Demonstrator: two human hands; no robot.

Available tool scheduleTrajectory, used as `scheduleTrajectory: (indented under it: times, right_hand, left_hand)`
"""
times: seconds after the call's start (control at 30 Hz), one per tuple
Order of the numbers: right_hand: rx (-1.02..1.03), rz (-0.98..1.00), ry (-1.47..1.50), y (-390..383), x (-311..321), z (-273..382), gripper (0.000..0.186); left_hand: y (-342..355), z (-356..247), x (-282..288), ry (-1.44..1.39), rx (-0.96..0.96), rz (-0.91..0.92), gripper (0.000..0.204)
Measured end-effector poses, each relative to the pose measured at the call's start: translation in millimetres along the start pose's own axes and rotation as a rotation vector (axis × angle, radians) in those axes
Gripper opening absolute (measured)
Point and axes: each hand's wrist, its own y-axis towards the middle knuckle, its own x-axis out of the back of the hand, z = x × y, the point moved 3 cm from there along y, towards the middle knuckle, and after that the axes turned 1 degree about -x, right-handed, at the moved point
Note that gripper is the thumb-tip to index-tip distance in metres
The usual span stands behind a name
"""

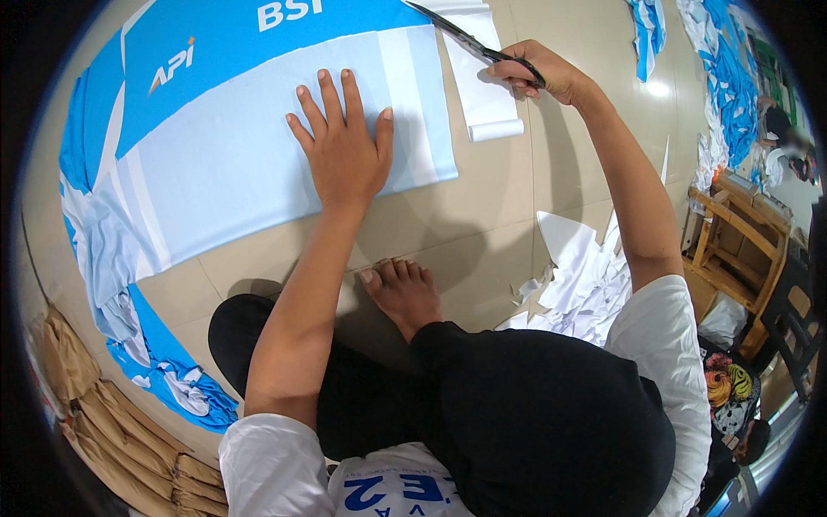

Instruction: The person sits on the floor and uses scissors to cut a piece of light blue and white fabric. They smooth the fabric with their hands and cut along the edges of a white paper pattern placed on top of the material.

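Note:
Blue and pale-blue fabric (233,164) with white stripes and white lettering lies spread over the tiled floor in front of me. My left hand (347,159) rests flat on its pale part, fingers spread. In my right hand (538,73) I grip black-handled scissors (469,43), their blades pointing left and away to the fabric's far right edge. Whether the blade tips are in the cloth I cannot tell. A strip of white material (478,86), rolled at its near end (495,130), lies just right of the fabric, below the scissors.
White scraps (586,276) are heaped beside my bare foot (403,293). Crumpled blue and white cloth (185,388) trails at the left, near brown folded material (112,422). More blue cloth (732,95) lies far right, with a wooden frame (736,241) nearer. Another person (788,142) is behind it.

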Motion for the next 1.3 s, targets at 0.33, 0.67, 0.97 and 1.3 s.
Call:
scheduleTrajectory:
  times: [0.33, 0.67, 0.97, 1.3]
  right_hand:
    - [-0.026, -0.011, 0.046, 6, -10, 15, 0.033]
    - [-0.006, 0.004, 0.096, 3, -17, 20, 0.036]
    - [0.014, -0.005, 0.15, 5, -26, 13, 0.038]
    - [-0.022, 0.003, 0.221, 1, -32, 14, 0.039]
  left_hand:
    - [0, 1, -2, 0.029, 0.01, 0.034, 0.078]
    - [-1, 0, -1, 0.026, 0.013, 0.041, 0.077]
    - [-1, 0, -2, 0.022, 0.008, 0.031, 0.077]
    - [0, -1, -1, 0.017, 0.009, 0.026, 0.077]
